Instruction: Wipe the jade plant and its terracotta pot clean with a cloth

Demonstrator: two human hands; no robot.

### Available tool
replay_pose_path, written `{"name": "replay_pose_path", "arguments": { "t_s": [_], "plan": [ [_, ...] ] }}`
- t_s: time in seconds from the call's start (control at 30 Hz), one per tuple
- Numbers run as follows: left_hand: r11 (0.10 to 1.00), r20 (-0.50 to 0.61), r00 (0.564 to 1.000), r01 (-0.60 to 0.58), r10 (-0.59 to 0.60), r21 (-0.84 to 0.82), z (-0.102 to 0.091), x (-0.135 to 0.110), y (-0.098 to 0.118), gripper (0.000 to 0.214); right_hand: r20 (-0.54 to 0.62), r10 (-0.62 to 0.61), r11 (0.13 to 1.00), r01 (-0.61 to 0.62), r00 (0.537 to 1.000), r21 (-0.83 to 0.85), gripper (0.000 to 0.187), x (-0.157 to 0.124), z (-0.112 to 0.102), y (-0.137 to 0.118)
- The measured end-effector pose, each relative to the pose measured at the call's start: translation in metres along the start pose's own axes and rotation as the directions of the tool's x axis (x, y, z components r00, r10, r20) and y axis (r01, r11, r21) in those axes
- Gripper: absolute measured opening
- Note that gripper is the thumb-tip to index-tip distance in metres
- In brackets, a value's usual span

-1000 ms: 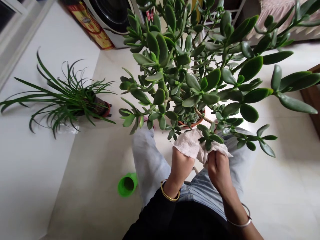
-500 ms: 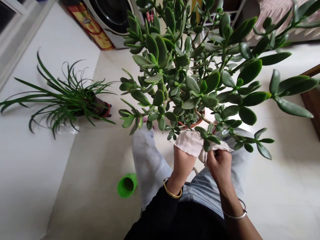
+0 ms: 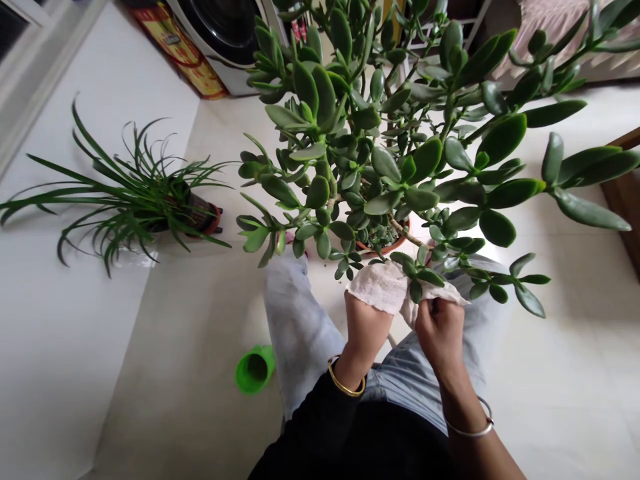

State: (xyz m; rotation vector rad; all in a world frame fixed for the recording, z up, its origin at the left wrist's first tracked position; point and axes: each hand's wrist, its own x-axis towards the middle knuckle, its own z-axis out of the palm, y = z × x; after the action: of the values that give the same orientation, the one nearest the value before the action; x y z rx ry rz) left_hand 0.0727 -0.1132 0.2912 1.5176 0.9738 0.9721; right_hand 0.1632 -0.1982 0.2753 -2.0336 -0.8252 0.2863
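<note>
A pale, crumpled cloth (image 3: pixel 377 285) drapes over my left hand (image 3: pixel 367 323), hiding its fingers. Beside it my right hand (image 3: pixel 441 330) is closed, gripping the cloth's other part. Both hands are at the lower front of a large jade plant (image 3: pixel 385 163) with thick green leaves. A low sprig of its leaves hangs in front of the cloth between the hands. Whether a leaf lies inside the cloth I cannot make out. The plant's orange-brown pot (image 3: pixel 406 233) shows partly between my knees.
On the floor at left stands a green plastic cup (image 3: pixel 255 370). A long-leaved potted plant (image 3: pixel 150 200) is by the white wall (image 3: pixel 65 320). Behind are a front-loading washing machine (image 3: pixel 220 30) and a red-yellow package (image 3: pixel 175 47). A brown wooden edge (image 3: pixel 623 200) shows at right.
Almost nothing differs. The jade plant's right-hand branches have shifted very slightly, and the left hand with the cloth sits a touch further left.
</note>
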Motion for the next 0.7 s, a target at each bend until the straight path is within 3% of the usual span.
{"name": "replay_pose_path", "arguments": {
  "t_s": [0.13, 0.27, 0.53, 0.7],
  "plan": [
    [0.999, 0.002, 0.999, 0.048, -0.048, -0.007, -0.001, -0.001, 0.004, 0.018, 0.041, 0.003, 1.000, -0.004, 0.999, 0.025, 0.033, -0.003, -0.002, 0.001],
    [0.996, -0.006, 0.997, 0.082, -0.082, -0.022, -0.002, -0.004, 0.004, 0.016, 0.037, -0.084, 0.996, 0.083, 0.996, 0.021, 0.026, -0.003, -0.004, -0.001],
    [0.998, 0.012, 0.998, 0.060, -0.060, 0.019, -0.010, -0.011, 0.007, 0.022, 0.115, -0.132, 0.989, 0.123, 0.985, 0.083, 0.017, -0.006, -0.010, -0.003],
    [0.996, 0.043, 0.998, 0.040, -0.044, 0.082, -0.013, -0.016, 0.007, 0.028, 0.141, -0.114, 0.991, 0.102, 0.983, 0.089, 0.021, -0.007, -0.017, -0.003]
  ]
}}
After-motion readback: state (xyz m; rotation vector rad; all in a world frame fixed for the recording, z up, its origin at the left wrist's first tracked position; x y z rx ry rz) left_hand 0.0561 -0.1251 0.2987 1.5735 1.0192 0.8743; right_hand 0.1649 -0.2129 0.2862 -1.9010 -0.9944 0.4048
